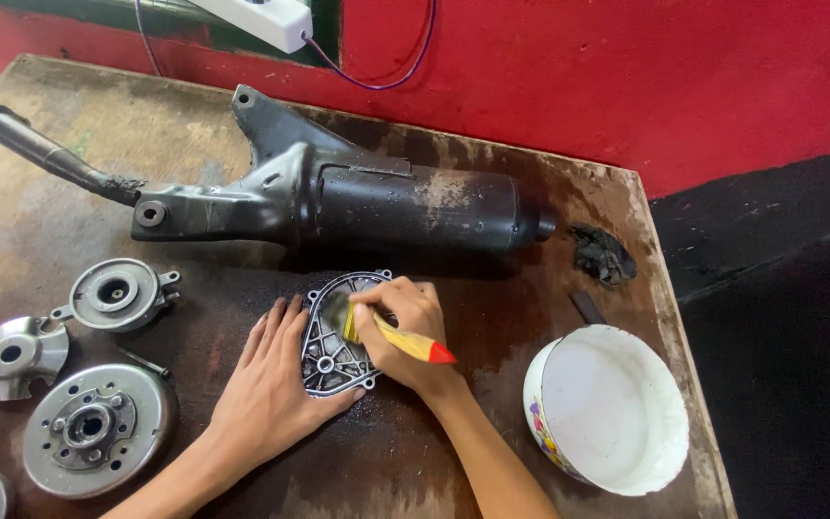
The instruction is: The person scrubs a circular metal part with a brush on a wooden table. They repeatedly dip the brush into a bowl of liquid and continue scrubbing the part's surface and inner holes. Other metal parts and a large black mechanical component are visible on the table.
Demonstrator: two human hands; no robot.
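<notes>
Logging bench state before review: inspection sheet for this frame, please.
Surface: worn brown wooden table, dark oily patch at centre.
Job's things: ribbed grey metal engine cover, flat on table; yellow-handled brush with red tip on it.
Clutter: long black exhaust muffler; round grey metal parts at left; white enamel bowl, tilted; black rag.
Grippers: left hand steadies the cover; right hand grips the brush.
Cables: purple wire from white power strip.
Surroundings: red wall.
</notes>
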